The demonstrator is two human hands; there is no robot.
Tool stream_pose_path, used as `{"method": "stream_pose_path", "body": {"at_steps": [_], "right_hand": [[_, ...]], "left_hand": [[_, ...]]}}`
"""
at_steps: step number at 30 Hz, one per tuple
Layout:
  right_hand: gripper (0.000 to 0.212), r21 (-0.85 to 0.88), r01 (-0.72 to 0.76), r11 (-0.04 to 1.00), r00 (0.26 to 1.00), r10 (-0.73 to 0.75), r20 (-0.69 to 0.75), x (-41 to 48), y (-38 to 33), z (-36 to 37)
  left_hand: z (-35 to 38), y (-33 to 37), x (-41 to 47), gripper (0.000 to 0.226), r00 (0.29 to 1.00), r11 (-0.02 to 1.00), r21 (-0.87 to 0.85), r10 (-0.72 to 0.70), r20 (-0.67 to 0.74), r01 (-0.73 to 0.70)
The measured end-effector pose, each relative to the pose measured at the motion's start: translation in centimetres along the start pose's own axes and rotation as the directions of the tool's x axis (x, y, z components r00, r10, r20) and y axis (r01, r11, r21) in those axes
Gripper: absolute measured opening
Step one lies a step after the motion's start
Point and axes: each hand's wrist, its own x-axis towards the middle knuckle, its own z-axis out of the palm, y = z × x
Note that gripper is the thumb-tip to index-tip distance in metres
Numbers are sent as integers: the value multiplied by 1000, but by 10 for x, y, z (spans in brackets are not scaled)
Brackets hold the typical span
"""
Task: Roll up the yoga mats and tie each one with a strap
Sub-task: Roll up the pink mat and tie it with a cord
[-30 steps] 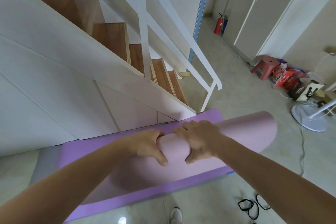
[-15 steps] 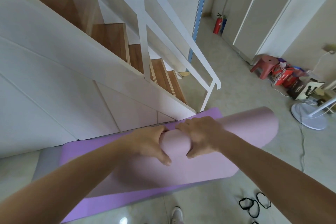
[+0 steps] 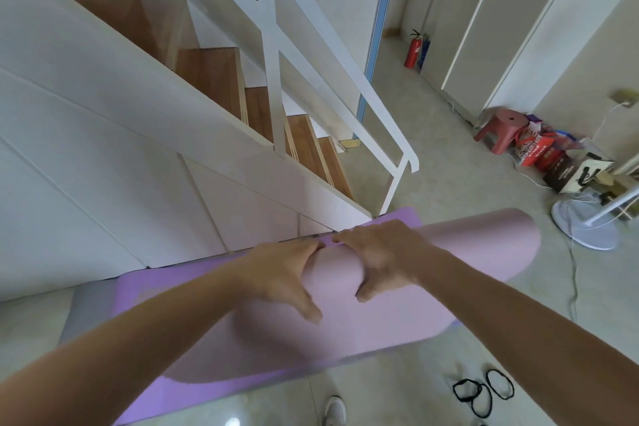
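Pink mat roll (image 3: pixel 484 252), left hand (image 3: pixel 283 273) and right hand (image 3: pixel 387 256) gripping it, black straps (image 3: pixel 480 391) nearby

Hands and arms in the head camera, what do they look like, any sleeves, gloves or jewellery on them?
Both are bare. The left hand and right hand wear no gloves, and no ring shows on the visible fingers. The left forearm and right forearm show no sleeve, watch, bracelet or marking up to the frame edge.

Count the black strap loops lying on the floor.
3, clustered beside the right forearm: the left loop, the right loop, and a lower loop overlapping the left one. The forearm or the frame edge may hide more.
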Motion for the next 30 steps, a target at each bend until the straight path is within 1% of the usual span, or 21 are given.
{"method": "stream_pose_path", "body": {"at_steps": [1, 2, 3, 5, 6, 9, 11, 12, 13, 14, 16, 17, 18, 20, 21, 23, 24, 25, 27, 29, 30], "right_hand": [[95, 50, -24, 998, 999, 22, 44, 1, 3, -4], [93, 82, -43, 996, 996, 37, 80, 0, 6, -6], [92, 102, -55, 993, 994, 45, 97, -1, 7, -5], [96, 120, -51, 991, 996, 41, 85, -7, 5, -2], [104, 87, -31, 996, 998, 26, 56, -11, 5, 1], [126, -148, 28, 989, 996, -40, -84, -18, -2, 20], [117, -184, 19, 983, 991, -43, -125, -18, -5, 22], [110, -151, 16, 988, 994, -33, -108, -17, -5, 18], [104, -86, 6, 996, 998, -11, -63, -15, -5, 11], [100, -2, -16, 1000, 1000, 16, 1, -15, -4, 3], [95, 170, -68, 983, 994, 51, 101, -15, -2, -11], [94, 233, -93, 968, 989, 63, 136, -16, -1, -16], [93, 270, -110, 956, 985, 69, 157, -17, -1, -18], [99, 283, -117, 952, 985, 74, 156, -20, -4, -17], [107, 239, -104, 966, 987, 69, 147, -22, -6, -14], [125, 44, -40, 998, 996, 36, 83, -24, -12, -1], [128, -50, -15, 999, 1000, 16, 24, -24, -15, 7], [125, -102, -7, 995, 999, 4, -32, -23, -17, 12], [109, -81, 2, 997, 997, -8, -77, -18, -16, 10], [97, 13, -11, 1000, 999, 12, -50, -11, -11, 0], [95, 65, -44, 997, 999, 45, -20, -9, -7, -5]], "left_hand": [[9, 1, 3, 97, 996, 969, 246, 7, -88, 15], [20, 1, 7, 107, 985, 907, 418, 27, -168, 46], [28, 0, 12, 105, 970, 868, 491, 49, -240, 78], [31, -2, 20, 87, 952, 885, 455, 54, -300, 93], [27, -3, 22, 81, 960, 918, 389, 32, -279, 83], [4, -3, 22, 69, 994, 994, 67, -76, -78, 81], [-8, -4, 18, 58, 994, 988, -117, -95, 60, 101], [-11, -3, 15, 57, 992, 982, -160, -90, 88, 104], [-12, -1, 11, 63, 992, 983, -160, -78, 101, 94], [-12, 1, 8, 76, 995, 995, -78, -58, 86, 65], [-4, 4, 7, 114, 1000, 965, 262, -17, -9, 18], [3, 5, 7, 120, 996, 915, 403, 20, -82, 14], [8, 5, 9, 117, 987, 882, 471, 58, -150, 19], [10, 4, 12, 98, 972, 884, 466, 82, -222, 32], [7, 3, 13, 90, 974, 907, 420, 56, -220, 43], [-4, 0, 13, 83, 989, 962, 257, -55, -139, 89], [-10, -1, 13, 81, 992, 981, 152, -109, -70, 118], [-15, -3, 12, 80, 989, 987, 57, -149, 1, 149], [-23, -6, 10, 81, 982, 983, -55, -173, 75, 177], [-24, -5, 7, 92, 992, 992, -14, -123, 35, 123], [-22, -3, 6, 104, 997, 991, 112, -73, -35, 76]]}}
